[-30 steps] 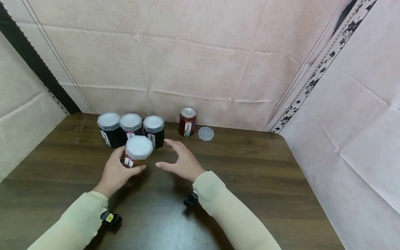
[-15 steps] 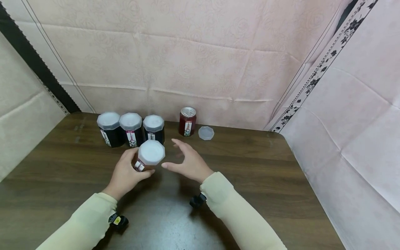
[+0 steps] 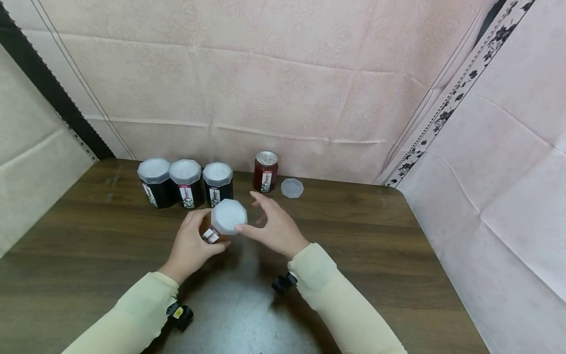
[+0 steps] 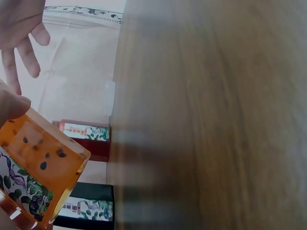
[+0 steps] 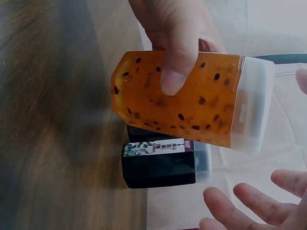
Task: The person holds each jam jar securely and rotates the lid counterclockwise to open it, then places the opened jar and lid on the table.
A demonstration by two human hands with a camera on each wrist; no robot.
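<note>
An octagonal jar [image 5: 192, 103] of orange filling with dark seeds is in my left hand [image 3: 191, 246], thumb on one side and fingers round the other. It is held up over the table, tilted, its white lid [image 3: 229, 217] on. My right hand [image 3: 277, 227] is just right of that lid, fingers spread; its thumb overlaps the lid's edge in the head view. In the right wrist view its fingers [image 5: 261, 203] are apart from the lid. The left wrist view shows the jar's floral label [image 4: 21, 184].
Three dark jars [image 3: 160, 195] with white lids stand in a row at the back left. Right of them is a red can-shaped jar [image 3: 265, 172] with a silver top, a loose translucent lid [image 3: 292, 188] beside it. Pale cloth [image 3: 283, 88] hangs behind the wooden table [image 3: 376, 246].
My left hand has carried the orange jar to the right, away from the dark jars, and tilted it. My right hand has shifted slightly right, and the gap to the lid has narrowed.
</note>
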